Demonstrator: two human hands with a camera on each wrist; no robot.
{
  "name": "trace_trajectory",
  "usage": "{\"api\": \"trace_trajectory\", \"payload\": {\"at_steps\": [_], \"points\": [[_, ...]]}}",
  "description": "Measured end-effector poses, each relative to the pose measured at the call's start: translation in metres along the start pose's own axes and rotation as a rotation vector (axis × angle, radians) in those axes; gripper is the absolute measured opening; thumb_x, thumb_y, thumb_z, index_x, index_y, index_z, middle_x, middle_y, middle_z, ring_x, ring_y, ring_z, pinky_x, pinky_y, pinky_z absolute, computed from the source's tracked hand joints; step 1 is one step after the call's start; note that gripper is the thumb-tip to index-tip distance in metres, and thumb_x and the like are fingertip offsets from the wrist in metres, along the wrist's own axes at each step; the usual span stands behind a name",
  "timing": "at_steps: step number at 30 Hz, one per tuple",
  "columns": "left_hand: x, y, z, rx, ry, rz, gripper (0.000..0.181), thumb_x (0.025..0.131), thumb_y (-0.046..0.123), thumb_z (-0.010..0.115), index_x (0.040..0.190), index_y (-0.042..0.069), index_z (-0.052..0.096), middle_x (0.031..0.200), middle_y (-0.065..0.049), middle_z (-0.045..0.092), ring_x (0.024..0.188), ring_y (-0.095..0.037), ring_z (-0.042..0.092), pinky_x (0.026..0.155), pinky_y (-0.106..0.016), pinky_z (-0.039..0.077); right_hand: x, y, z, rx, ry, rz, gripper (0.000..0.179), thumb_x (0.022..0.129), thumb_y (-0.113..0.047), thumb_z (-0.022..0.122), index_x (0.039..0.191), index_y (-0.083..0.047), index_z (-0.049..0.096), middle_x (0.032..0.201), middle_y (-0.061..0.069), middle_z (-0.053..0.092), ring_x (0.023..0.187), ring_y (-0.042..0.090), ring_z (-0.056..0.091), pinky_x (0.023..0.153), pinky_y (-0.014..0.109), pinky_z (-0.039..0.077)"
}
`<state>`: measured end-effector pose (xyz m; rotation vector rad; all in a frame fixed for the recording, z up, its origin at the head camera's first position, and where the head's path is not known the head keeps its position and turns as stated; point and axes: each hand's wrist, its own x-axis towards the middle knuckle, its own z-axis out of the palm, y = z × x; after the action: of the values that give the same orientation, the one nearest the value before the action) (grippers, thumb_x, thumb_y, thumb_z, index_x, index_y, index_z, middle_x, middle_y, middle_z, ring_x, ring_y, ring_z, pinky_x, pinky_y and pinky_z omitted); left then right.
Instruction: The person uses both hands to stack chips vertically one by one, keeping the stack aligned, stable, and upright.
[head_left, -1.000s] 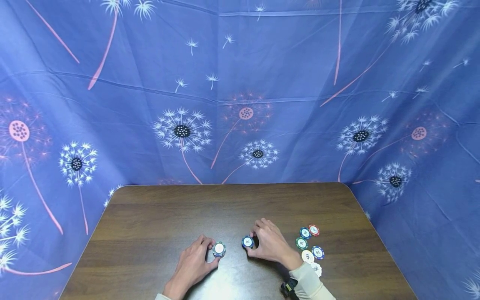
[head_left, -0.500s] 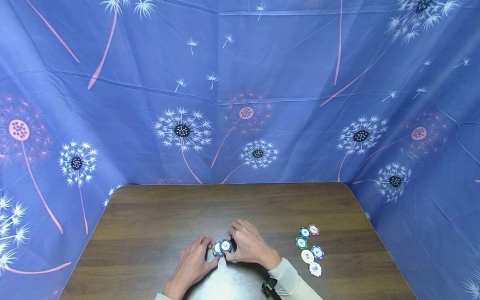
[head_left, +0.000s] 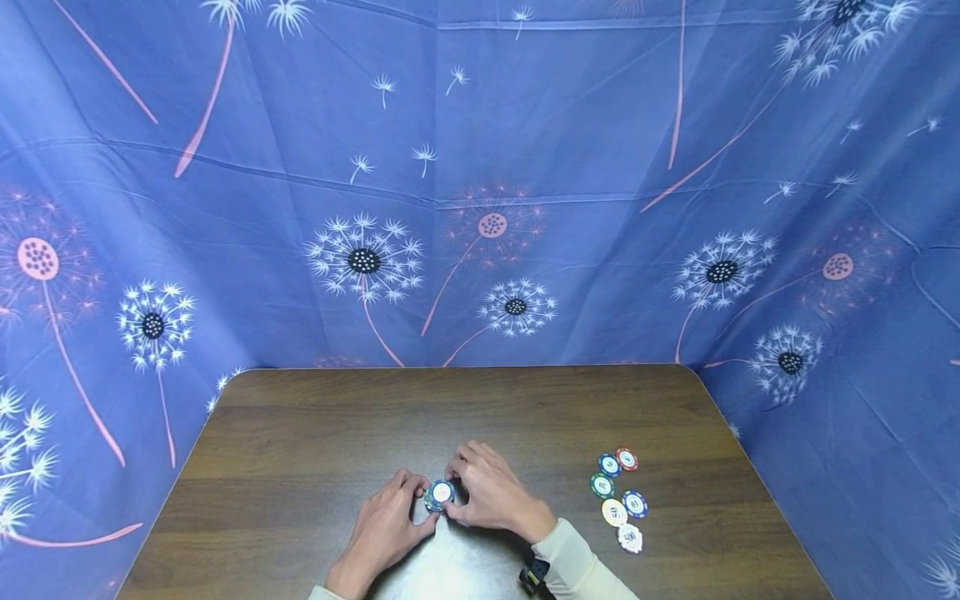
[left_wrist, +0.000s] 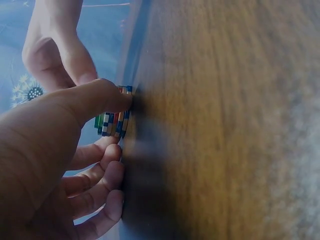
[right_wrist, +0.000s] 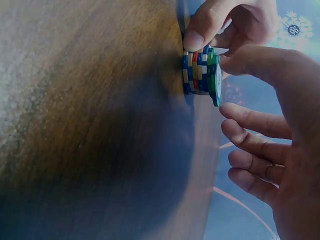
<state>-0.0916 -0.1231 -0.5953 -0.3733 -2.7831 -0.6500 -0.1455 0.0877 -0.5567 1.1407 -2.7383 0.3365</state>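
Observation:
A short stack of poker chips [right_wrist: 195,75] with blue, red and green edges stands on the table. My left hand [head_left: 386,521] grips the stack between thumb and fingers, seen close up in the left wrist view. At the top, a green-edged poker chip [right_wrist: 217,85] juts slightly past the chips below. My right hand [head_left: 491,493] pinches this chip, thumb on one side and index fingertip at the other. The remaining right fingers [right_wrist: 255,170] are bent in the air beside the stack. In the left wrist view, my left thumb [left_wrist: 105,95] hides part of the stack.
Several loose poker chips lie right of my hands on the brown wooden table [head_left: 337,417]: red [head_left: 627,459], blue [head_left: 609,465], green [head_left: 602,486], another blue [head_left: 635,503], yellowish [head_left: 614,512] and white [head_left: 630,538]. A blue dandelion-print cloth [head_left: 600,250] hangs behind.
My right hand has moved left, bringing a chip from the table's middle onto the stack. My left hand has stayed at the stack. The loose chips have not moved.

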Motion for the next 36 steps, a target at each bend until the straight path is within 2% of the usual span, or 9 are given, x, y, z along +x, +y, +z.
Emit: {"api": "trace_trajectory", "payload": {"at_steps": [5, 9, 13, 18, 27, 31, 36], "points": [[-0.0002, 0.0007, 0.0001, -0.001, 0.008, 0.003, 0.039, 0.073, 0.037, 0.092, 0.101, 0.019, 0.072, 0.092, 0.008, 0.057, 0.076, -0.017, 0.066, 0.060, -0.037, 0.051, -0.0037, 0.0041, 0.0019, 0.021, 0.043, 0.015, 0.016, 0.090, -0.026, 0.079, 0.103, -0.017, 0.077, 0.102, -0.005, 0.065, 0.102, 0.015, 0.061, 0.098, 0.039, 0.052], [-0.0002, 0.0007, 0.0001, 0.002, 0.007, 0.002, 0.039, 0.073, 0.038, 0.092, 0.101, 0.020, 0.071, 0.091, 0.009, 0.057, 0.076, -0.018, 0.066, 0.060, -0.037, 0.051, -0.0045, 0.0040, 0.0038, 0.010, 0.025, 0.019, 0.011, 0.093, -0.019, 0.077, 0.103, -0.016, 0.078, 0.102, -0.004, 0.066, 0.103, 0.016, 0.062, 0.099, 0.040, 0.052], [-0.0004, 0.0009, -0.0002, -0.007, -0.004, -0.003, 0.039, 0.073, 0.038, 0.092, 0.100, 0.020, 0.071, 0.092, 0.010, 0.056, 0.076, -0.015, 0.064, 0.060, -0.037, 0.050, -0.0037, 0.0001, 0.0042, 0.026, -0.017, 0.034, 0.010, 0.095, -0.019, 0.076, 0.104, -0.016, 0.078, 0.105, -0.004, 0.068, 0.107, 0.015, 0.063, 0.103, 0.041, 0.052], [-0.0001, 0.0006, 0.0002, -0.009, 0.001, 0.000, 0.039, 0.074, 0.038, 0.093, 0.101, 0.019, 0.072, 0.093, 0.010, 0.057, 0.077, -0.014, 0.064, 0.061, -0.036, 0.051, -0.0026, -0.0031, 0.0038, 0.037, -0.028, 0.033, 0.010, 0.094, -0.017, 0.076, 0.104, -0.016, 0.079, 0.106, -0.004, 0.069, 0.110, 0.016, 0.064, 0.106, 0.043, 0.051], [-0.0005, 0.0003, 0.0001, -0.003, 0.008, 0.008, 0.041, 0.074, 0.037, 0.093, 0.103, 0.017, 0.073, 0.095, 0.007, 0.061, 0.078, -0.017, 0.067, 0.061, -0.037, 0.052, -0.0027, -0.0041, 0.0040, 0.035, -0.044, 0.023, 0.011, 0.096, -0.019, 0.074, 0.106, -0.017, 0.080, 0.106, -0.005, 0.069, 0.108, 0.014, 0.064, 0.104, 0.040, 0.051], [-0.0006, 0.0004, -0.0005, -0.007, 0.007, 0.004, 0.041, 0.074, 0.036, 0.093, 0.104, 0.017, 0.073, 0.094, 0.007, 0.061, 0.079, -0.017, 0.068, 0.061, -0.038, 0.052, -0.0041, -0.0039, 0.0042, 0.048, -0.025, 0.015, 0.011, 0.096, -0.019, 0.075, 0.105, -0.016, 0.079, 0.105, -0.005, 0.069, 0.107, 0.015, 0.064, 0.105, 0.041, 0.051], [-0.0010, 0.0006, 0.0002, 0.004, 0.020, 0.006, 0.041, 0.073, 0.037, 0.093, 0.102, 0.018, 0.073, 0.093, 0.008, 0.060, 0.077, -0.017, 0.067, 0.060, -0.038, 0.052, -0.0104, 0.0021, 0.0020, 0.086, 0.027, 0.033, 0.009, 0.093, -0.017, 0.077, 0.102, -0.014, 0.079, 0.100, -0.005, 0.066, 0.099, 0.014, 0.062, 0.094, 0.039, 0.053]]}}
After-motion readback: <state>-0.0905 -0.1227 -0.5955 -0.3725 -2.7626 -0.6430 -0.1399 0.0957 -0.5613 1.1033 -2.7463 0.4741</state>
